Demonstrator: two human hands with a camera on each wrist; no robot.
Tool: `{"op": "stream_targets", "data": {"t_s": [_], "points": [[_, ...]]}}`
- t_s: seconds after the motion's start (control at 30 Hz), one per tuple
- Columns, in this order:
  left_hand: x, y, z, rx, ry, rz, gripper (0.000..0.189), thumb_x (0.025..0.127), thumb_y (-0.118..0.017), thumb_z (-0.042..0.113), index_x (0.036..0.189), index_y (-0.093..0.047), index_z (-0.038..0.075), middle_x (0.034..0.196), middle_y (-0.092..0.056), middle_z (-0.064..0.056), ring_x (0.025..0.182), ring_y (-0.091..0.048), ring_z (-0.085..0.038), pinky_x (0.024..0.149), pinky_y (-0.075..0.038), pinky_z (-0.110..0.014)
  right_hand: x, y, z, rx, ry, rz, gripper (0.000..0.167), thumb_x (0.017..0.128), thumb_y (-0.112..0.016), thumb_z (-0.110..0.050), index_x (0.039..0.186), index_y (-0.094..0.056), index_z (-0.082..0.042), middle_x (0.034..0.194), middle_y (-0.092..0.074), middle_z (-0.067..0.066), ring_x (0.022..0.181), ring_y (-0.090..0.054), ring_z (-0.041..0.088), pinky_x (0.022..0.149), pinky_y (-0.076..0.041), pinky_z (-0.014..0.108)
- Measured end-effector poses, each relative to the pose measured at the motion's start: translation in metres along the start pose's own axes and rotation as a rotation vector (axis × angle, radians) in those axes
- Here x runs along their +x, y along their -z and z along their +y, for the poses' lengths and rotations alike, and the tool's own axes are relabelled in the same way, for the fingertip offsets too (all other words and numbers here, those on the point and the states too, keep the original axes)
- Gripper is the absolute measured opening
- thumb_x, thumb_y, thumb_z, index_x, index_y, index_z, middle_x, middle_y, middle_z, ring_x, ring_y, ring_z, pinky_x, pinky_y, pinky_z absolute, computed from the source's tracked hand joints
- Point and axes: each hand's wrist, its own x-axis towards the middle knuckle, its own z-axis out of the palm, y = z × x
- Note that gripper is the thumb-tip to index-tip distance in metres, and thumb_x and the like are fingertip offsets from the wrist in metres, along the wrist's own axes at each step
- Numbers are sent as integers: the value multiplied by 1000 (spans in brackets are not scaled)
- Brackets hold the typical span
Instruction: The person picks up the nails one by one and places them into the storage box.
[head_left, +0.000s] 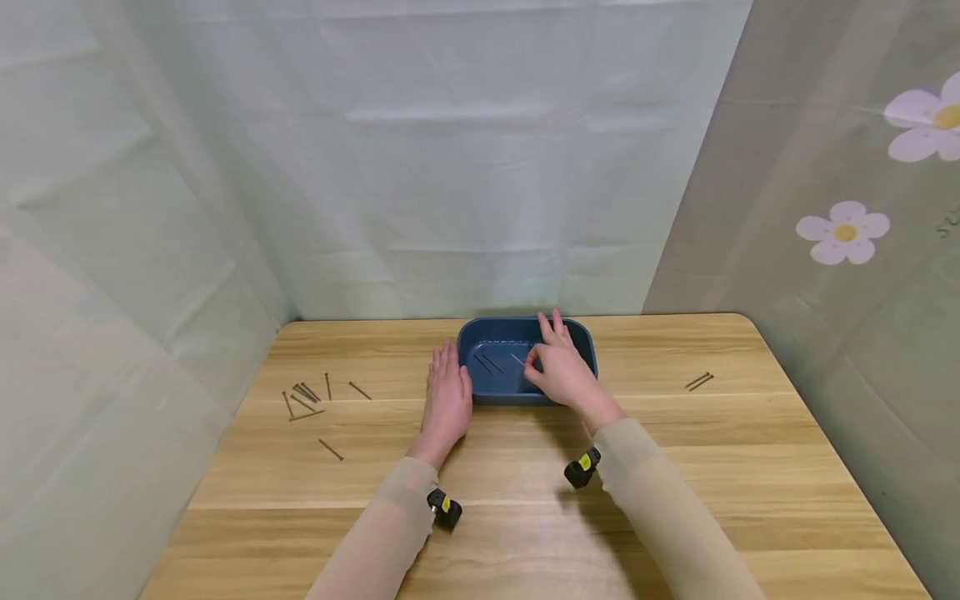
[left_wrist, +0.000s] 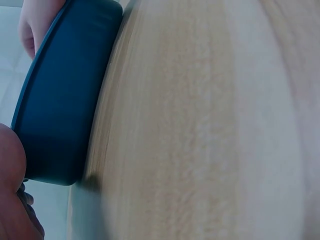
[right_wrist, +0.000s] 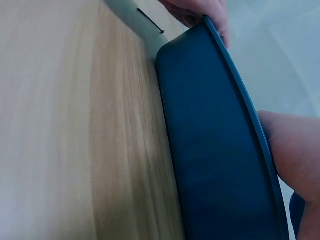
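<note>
A dark blue rectangular tray (head_left: pixel 517 400) stands at the table's far edge. My left hand (head_left: pixel 447 392) lies along its left side, fingers straight and the thumb side touching the wall. Over the tray's right half, my right hand (head_left: pixel 561 367) pinches a thin nail (head_left: pixel 517 359) between thumb and forefinger; its other fingers stretch toward the back rim. Two nails (head_left: pixel 492 363) lie on the tray floor, left of the pinched one. In the right wrist view, the tray's outer wall (right_wrist: pixel 215 135) hides what the fingers hold.
Several loose nails (head_left: pixel 307 393) lie scattered on the table's left part, one (head_left: pixel 330 449) nearer the front. Two more nails (head_left: pixel 700 381) lie side by side on the right. Hanging cloth (head_left: pixel 465 167) borders the wooden table (head_left: pixel 510 517) behind and at both sides.
</note>
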Motion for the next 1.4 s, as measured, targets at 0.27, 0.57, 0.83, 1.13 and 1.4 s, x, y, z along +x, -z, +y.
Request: {"op": "stream_targets", "data": {"t_s": [0.27,0.57,0.83,1.13,1.4], "points": [[0,1,2,14,4,-1,55,116,-39,16,162,-30,-12,171,-27,-29,162,-17,-42,130,-16,-55,10,-4,-5,-45,-4,-12,15,101,-71,-22,88,-72,-15,175,-17,25,163,0,45,130,-9,54],[-1,2,3,7,0,2,55,116,-40,16,161,-31,-12,171,-28,-29,162,-17,-43,129,-17,-57,25,-10,-7,-188,30,-28,16,99,-73,-22,85,-73,-15,173,-21,28,162,-7,48,130,-13,54],[-1,1,4,1,-3,13,54,115,-41,15,161,-32,-13,170,-29,-29,161,-19,-43,129,-18,-57,36,-23,-6,-295,71,-29,13,96,-76,-20,88,-80,-11,174,-21,26,163,-5,45,131,-12,52],[-1,0,5,-4,-2,-2,55,115,-41,15,161,-31,-13,170,-28,-29,161,-17,-43,129,-17,-57,43,-30,-14,-402,49,-53,18,96,-79,-26,91,-83,-9,175,-19,22,164,-3,41,132,-9,49],[-2,0,7,-7,-8,2,54,116,-41,15,161,-31,-13,170,-29,-29,161,-18,-43,129,-17,-57,45,-29,-22,-470,18,-77,21,96,-79,-29,94,-84,-9,176,-19,20,164,-3,40,132,-10,49]]}}
